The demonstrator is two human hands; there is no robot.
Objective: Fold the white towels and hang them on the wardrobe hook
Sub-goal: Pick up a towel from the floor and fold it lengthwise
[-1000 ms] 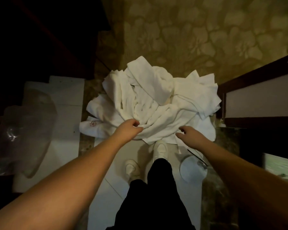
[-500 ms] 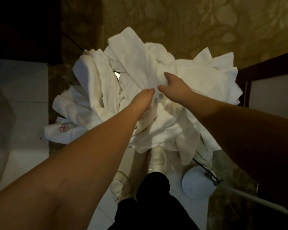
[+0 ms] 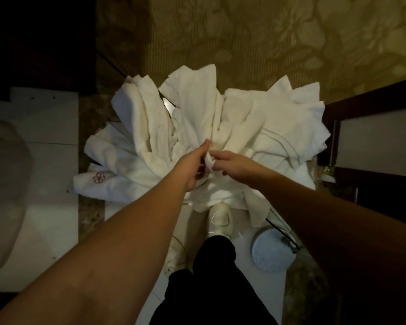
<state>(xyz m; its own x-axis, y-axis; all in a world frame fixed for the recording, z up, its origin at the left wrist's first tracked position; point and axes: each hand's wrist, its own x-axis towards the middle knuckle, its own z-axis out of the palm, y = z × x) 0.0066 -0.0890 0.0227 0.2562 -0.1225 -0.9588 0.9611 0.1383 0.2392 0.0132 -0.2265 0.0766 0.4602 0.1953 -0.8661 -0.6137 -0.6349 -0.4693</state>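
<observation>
Gripping same fold of cloth, both hands meet at middle of heap of white towels (image 3: 197,127) on floor. Left hand (image 3: 192,166) and right hand (image 3: 232,164), half second ago resting higher on pile with fingers loose, now lower and nearer, fingers curled, pinching small twisted corner (image 3: 209,160) between them. Heap unshifted; flower-marked towel (image 3: 99,178) at left edge. White shoe (image 3: 219,219) just below pile; round ribbed disc (image 3: 271,250) at right.

Probably hotel room: patterned carpet (image 3: 267,43); monogrammed towels (image 3: 131,165)
</observation>
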